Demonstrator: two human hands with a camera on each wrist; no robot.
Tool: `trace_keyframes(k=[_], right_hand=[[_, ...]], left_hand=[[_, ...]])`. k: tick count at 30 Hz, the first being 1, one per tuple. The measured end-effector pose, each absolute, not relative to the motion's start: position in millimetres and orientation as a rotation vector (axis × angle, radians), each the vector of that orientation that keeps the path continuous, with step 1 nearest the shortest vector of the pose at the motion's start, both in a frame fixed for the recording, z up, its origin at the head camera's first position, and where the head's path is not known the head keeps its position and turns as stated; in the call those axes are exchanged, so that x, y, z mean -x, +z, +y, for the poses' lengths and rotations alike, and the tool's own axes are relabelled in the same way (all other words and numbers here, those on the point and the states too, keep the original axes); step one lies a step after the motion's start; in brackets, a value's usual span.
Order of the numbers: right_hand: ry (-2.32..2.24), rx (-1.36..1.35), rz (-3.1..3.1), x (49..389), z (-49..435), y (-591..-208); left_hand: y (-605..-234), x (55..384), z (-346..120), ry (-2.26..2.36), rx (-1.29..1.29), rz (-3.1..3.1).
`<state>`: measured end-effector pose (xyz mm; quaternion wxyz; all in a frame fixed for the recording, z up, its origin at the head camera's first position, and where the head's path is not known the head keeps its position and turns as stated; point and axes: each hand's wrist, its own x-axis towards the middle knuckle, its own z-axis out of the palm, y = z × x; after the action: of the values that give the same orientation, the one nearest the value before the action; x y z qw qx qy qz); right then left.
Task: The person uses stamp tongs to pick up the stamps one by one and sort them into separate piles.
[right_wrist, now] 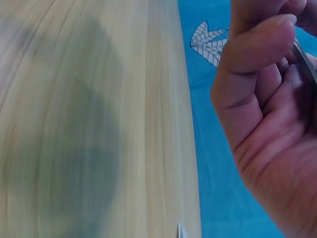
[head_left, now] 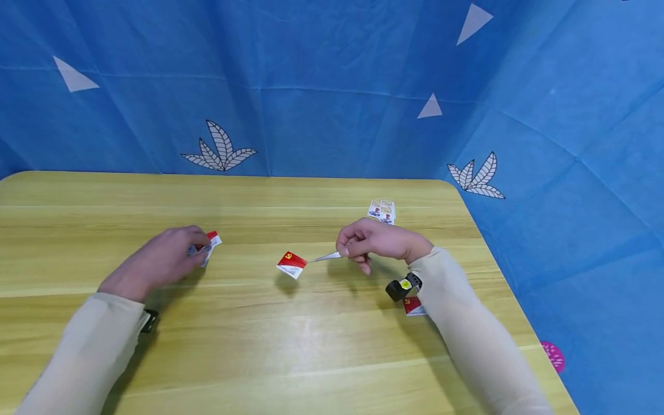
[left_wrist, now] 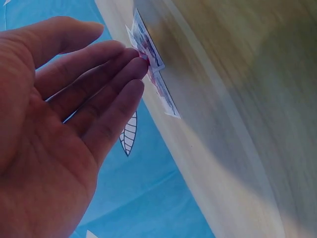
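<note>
The grip of the right hand point(head_left: 383, 239) is clenched on a slim pointed tool point(head_left: 325, 257), like tweezers, pinched between thumb and fingers. At the tool's tip hangs a red and white card point(head_left: 292, 264) with a yellow emblem, raised over the middle of the worktop point(head_left: 311, 351), its shadow falling just below it. The grip of the left hand point(head_left: 165, 256) is released: its fingers reach out fairly straight, with the thumb apart, and their tips meet small printed cards point(head_left: 213, 238) lying toward the worktop's left side; which finger presses them cannot be told. Beyond the right hand, a cluster of small printed pieces point(head_left: 382, 211) lies near the far edge, toward the far right corner. Nearer the right edge, another red and white card point(head_left: 413, 306) is partly covered by the pale right sleeve point(head_left: 464, 328), just beside a black wrist device point(head_left: 402, 288). Past the far and right edges hangs a blue cloth point(head_left: 332, 104) patterned with white triangles and leaves.
</note>
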<state>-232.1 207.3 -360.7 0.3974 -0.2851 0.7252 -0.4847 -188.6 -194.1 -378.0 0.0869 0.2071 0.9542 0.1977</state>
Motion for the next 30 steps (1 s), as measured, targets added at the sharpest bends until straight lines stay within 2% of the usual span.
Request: trace_keyframes(k=[30], right_hand=[[-1.31, 0.61, 1.919, 184.9, 316.6, -358.9]], left_hand=[[-381.1, 194.1, -193.4, 0.546, -0.688, 2.82]])
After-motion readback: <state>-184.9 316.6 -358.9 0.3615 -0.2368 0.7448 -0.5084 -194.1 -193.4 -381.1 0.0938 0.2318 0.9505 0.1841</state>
